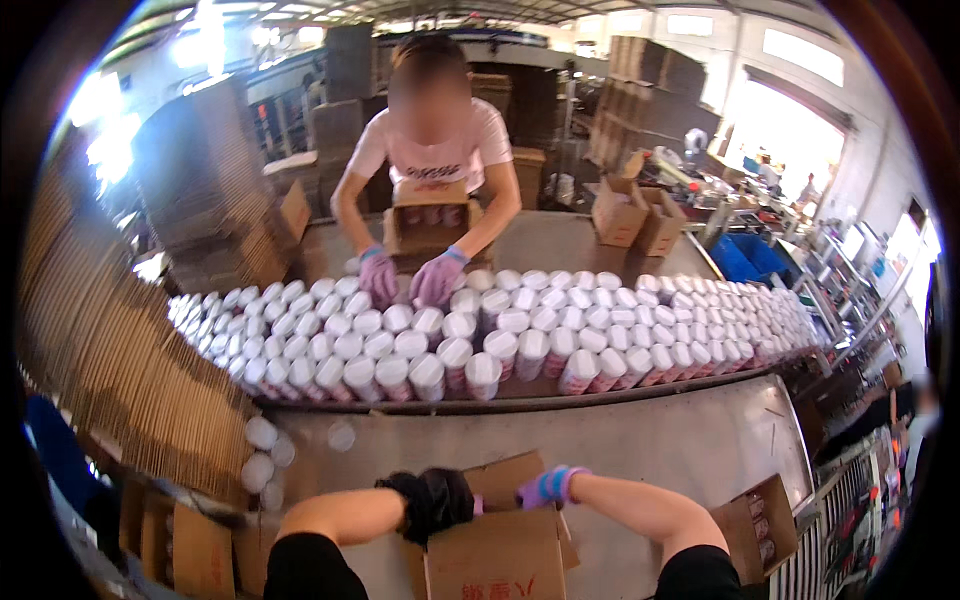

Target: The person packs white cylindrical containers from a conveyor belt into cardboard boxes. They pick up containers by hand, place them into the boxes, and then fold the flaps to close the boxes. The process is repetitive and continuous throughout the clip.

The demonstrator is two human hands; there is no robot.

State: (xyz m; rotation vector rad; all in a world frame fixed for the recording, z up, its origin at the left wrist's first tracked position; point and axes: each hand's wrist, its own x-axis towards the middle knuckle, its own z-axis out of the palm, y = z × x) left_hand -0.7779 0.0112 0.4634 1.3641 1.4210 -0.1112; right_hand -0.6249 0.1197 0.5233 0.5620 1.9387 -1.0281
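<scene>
An upright cardboard box [495, 560] with red print on its side stands at the near edge of the metal table, its far flap raised. My left hand [435, 505], in black covering with a bit of purple showing, is at the box's upper left edge; its fingers are mostly hidden. At the upper right edge, my right hand [545, 488], in a purple glove with a blue cuff, has its fingers bent over the cardboard. The inside of the box is out of sight. Beyond the table, many white-lidded canisters [483, 372] stand in packed rows on a long conveyor.
A co-worker's gloved hands [405, 280] reach among the far canisters, beside another open box [430, 240]. Flattened cardboard [130, 370] is stacked at left, near several loose round lids [262, 433]. An open box with canisters [760, 530] stands at lower right. A blue crate [748, 258] lies beyond.
</scene>
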